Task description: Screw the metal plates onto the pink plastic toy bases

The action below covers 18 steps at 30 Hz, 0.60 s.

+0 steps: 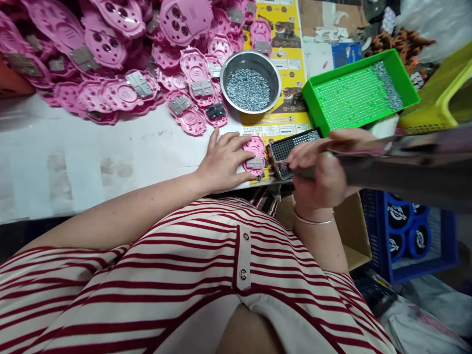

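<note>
My left hand (223, 161) lies at the table's front edge, its fingers and thumb spread along the left side of a pink plastic shell (255, 153), holding it on the table. A grey metal plate covers the shell's lower part. In my right hand (320, 179) is a long, dark power screwdriver (401, 164), blurred by motion. Its front end points left, over a small black tray (280, 170) with a perforated insert. Small screws (312, 136) lie at that tray's far right corner. Fingers hide part of the tray and the tool's tip.
A steel bowl (223, 88) of screws stands behind the shell. Many pink shells (110, 93) are piled at the back left. At right are a green tray (363, 115) with screws, a yellow basket (438, 98), and a blue crate (379, 246) below the table.
</note>
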Tool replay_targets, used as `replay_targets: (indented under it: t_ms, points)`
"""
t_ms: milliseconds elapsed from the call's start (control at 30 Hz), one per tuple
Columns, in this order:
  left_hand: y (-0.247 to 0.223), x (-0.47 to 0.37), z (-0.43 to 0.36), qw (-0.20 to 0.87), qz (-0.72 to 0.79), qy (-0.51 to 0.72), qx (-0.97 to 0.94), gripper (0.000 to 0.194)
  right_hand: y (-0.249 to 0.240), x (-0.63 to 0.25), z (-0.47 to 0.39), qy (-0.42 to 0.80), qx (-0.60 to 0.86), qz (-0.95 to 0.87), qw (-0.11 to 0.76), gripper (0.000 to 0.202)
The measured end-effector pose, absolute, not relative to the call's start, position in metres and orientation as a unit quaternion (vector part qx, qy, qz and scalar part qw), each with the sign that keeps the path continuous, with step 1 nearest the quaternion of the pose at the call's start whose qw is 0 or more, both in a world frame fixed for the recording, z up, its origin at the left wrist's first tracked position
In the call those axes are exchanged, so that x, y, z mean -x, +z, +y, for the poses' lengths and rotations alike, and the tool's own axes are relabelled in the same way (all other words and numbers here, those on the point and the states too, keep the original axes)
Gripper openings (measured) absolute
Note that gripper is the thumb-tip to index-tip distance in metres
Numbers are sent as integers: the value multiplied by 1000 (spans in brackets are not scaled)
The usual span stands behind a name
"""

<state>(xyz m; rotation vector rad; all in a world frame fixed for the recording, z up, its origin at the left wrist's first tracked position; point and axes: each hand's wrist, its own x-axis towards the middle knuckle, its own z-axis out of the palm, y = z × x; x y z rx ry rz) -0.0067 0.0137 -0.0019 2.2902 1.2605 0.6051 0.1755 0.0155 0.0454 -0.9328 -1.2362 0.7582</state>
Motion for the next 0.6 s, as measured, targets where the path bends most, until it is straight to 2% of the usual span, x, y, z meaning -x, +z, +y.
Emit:
replay_targets:
  t_ms: [100, 167, 600]
  points:
    - [-5, 8, 12, 217, 452, 231, -834, 48, 60, -194, 17, 218, 357, -532, 736, 17]
    - [-7, 8, 11, 214, 452, 235, -833, 49, 63, -205, 19, 178, 363, -524, 749, 12]
    - [-8, 8, 10, 206, 454, 224, -837, 55, 41, -223, 25, 163, 425, -507, 732, 14]
